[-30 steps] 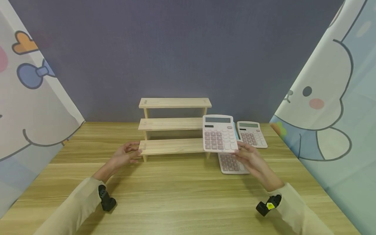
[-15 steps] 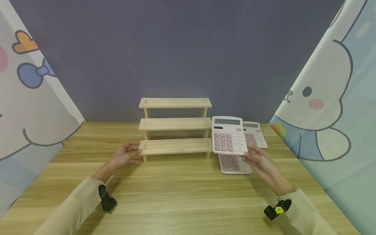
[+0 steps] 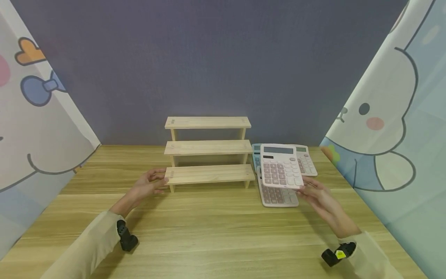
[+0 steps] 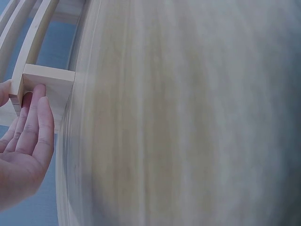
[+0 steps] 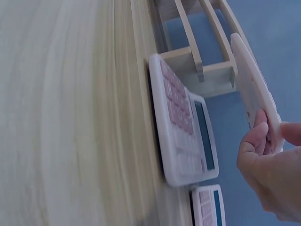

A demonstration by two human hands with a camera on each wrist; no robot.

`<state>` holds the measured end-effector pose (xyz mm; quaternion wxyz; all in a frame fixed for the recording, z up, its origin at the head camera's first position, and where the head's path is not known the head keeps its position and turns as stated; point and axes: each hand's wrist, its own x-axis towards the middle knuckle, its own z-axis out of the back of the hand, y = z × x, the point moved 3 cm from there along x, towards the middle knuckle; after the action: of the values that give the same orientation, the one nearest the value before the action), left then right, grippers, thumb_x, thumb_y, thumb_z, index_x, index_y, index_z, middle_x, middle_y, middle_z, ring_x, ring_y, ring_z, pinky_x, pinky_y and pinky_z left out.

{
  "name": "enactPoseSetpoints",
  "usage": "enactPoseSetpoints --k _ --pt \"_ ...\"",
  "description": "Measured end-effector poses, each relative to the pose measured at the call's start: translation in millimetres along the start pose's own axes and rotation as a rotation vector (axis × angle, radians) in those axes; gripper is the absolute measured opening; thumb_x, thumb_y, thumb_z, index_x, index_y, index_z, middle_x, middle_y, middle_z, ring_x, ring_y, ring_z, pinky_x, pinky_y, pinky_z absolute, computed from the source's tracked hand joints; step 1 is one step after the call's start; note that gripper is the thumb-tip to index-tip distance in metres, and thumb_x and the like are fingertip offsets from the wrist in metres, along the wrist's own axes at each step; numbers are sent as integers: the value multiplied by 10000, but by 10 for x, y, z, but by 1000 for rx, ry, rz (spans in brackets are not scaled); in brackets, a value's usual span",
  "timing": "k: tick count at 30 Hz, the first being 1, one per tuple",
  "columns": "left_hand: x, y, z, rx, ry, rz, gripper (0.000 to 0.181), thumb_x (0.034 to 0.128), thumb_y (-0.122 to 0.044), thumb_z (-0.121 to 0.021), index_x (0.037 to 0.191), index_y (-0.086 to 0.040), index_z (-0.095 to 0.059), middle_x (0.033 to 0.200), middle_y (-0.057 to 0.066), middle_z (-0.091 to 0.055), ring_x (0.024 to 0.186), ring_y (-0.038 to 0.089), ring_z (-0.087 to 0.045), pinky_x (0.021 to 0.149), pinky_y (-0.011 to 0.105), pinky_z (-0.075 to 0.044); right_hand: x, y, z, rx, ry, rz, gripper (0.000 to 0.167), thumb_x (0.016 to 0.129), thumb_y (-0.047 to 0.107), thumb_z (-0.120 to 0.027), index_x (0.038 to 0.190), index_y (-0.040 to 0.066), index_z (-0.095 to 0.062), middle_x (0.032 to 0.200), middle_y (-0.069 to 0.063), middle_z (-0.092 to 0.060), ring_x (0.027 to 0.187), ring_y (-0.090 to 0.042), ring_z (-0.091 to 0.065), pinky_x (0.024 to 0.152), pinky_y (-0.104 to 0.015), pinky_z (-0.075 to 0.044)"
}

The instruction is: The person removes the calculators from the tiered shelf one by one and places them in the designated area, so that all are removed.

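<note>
A three-step wooden shelf [image 3: 209,173] stands on the table. My left hand [image 3: 148,182] grips the left end of its lowest step; the left wrist view shows fingers [image 4: 35,122] under the board and the thumb at its upper side. In my right hand [image 3: 322,203], a white-and-pink calculator [image 3: 280,166] is pinched by its lower right corner. It is held in the air, display end away from me, right of the shelf. Below it lies a similar pink calculator [image 3: 278,197], partly covered from the head view but plain in the right wrist view [image 5: 183,127].
A blue calculator [image 3: 256,155] shows partly behind the held one, close to the shelf's right side. Another pink calculator [image 3: 307,161] lies at the back right. A dark grey panel [image 3: 209,69] rises behind the table, with cartoon-printed sheets at both sides.
My right hand has carried the calculator to the right and somewhat nearer me, away from the shelf's steps, uncovering the blue calculator. The left hand stays at the shelf's end.
</note>
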<state>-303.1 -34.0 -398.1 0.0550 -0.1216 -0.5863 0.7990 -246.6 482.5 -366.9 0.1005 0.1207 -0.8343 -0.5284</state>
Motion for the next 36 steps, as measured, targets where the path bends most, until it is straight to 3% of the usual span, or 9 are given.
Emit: enactPoseSetpoints --k 6,13,26,36 --pt "-5 -1 -5 -2 -1 1 677 899 -324 -575 1408 -22 -246 1340 269 -366 1071 254 -577 859 370 -535 -48 9 122 14 13 3 348 916 -130 -330 1097 69 -551 1025 -55 -589 912 -126 -585 814 -213 -513" --pt "-11 0 -9 10 -2 -5 667 901 -324 -571 1407 -27 -254 1334 265 -374 1090 270 -563 875 381 -528 -102 15 268 24 81 4 382 929 -125 -283 1130 70 -544 1055 -66 -592 936 -135 -571 829 -223 -508" --pt "-1 1 -3 1 0 -12 679 897 -330 -575 1408 -23 -251 1326 264 -381 1098 294 -560 856 366 -537 -211 7 520 -71 -17 -30 332 939 -80 -347 1078 128 -565 1030 -24 -581 910 -113 -576 797 -214 -515" --pt "-6 -20 -1 8 10 -17 693 898 -344 -571 1414 -25 -237 1352 271 -355 1110 307 -551 853 369 -537 -289 64 674 -23 42 -32 355 954 -70 -310 1096 117 -576 1019 -39 -616 903 -120 -587 776 -216 -514"
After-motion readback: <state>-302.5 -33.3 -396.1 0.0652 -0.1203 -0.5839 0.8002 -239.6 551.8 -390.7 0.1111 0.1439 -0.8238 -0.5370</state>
